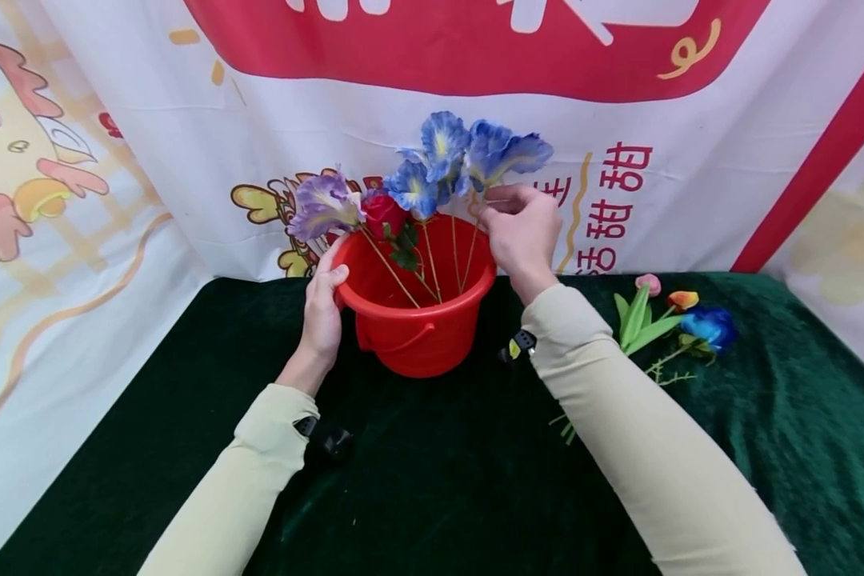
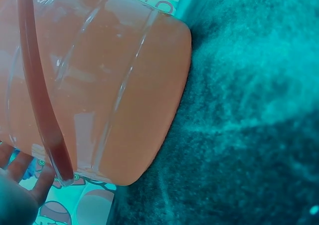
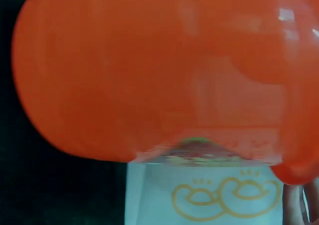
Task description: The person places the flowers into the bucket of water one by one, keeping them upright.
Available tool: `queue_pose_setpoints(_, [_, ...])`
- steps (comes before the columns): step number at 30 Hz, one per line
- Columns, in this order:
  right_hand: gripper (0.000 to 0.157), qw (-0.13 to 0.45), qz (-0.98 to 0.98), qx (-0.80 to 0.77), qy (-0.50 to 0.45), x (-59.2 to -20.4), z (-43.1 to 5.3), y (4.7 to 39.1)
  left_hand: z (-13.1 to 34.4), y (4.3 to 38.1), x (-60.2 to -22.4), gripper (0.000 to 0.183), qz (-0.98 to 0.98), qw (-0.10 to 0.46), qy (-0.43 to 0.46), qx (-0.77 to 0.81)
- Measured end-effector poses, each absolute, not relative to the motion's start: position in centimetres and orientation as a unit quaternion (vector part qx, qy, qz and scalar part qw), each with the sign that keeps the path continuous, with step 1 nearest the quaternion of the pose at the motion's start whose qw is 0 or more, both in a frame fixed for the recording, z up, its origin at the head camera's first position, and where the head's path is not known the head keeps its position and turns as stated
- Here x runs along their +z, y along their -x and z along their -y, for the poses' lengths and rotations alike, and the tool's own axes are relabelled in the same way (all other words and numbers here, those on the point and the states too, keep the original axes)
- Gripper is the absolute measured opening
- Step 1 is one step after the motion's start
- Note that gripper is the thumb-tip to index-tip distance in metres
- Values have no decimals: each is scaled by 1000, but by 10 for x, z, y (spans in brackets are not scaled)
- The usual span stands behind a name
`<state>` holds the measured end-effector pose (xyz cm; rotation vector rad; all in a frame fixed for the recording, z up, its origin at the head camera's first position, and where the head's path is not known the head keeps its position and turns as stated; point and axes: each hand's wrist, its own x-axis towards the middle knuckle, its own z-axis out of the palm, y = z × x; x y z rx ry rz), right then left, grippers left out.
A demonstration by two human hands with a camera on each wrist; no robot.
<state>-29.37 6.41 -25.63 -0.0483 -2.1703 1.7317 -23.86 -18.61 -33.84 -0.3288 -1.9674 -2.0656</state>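
A red bucket stands upright on the dark green cloth, its handle hanging down at the front. My left hand holds the bucket's left side at the rim, and its fingers also show beside the bucket in the left wrist view. With bent fingers, my right hand pinches the stem of a blue iris above the right rim. More blue iris blooms, a purple iris and a red rose rise from the bucket. The right wrist view shows mostly bucket wall and some fingers at the lower right edge.
On the cloth at right lie a pink tulip, an orange-red tulip and a blue rose, partly behind my right forearm. A printed white and red backdrop hangs directly behind the bucket.
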Motion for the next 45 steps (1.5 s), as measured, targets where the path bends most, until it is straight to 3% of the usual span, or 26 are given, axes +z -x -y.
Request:
queue_pose_setpoints(7, [18, 183, 832, 523, -16, -266, -58, 290, 185, 240, -339, 63, 676, 145, 117, -713])
queue_pose_setpoints(19, [29, 75, 854, 514, -41, -264, -78, 283, 186, 241, -341, 63, 675, 153, 115, -712])
queue_pose_setpoints(26, [31, 66, 826, 558, -32, -263, -112, 270, 187, 241, -340, 63, 679, 146, 118, -709])
queue_pose_setpoints(35, [47, 54, 807, 589, 7, -269, -181, 251, 188, 241, -339, 63, 685, 139, 114, -706])
queue_pose_setpoints(38, [45, 52, 802, 595, 22, -275, -204, 245, 187, 241, -338, 63, 683, 140, 114, -708])
queue_pose_setpoints(45, [25, 11, 739, 669, 77, -295, -246, 227, 186, 241, -338, 64, 682, 139, 109, -710])
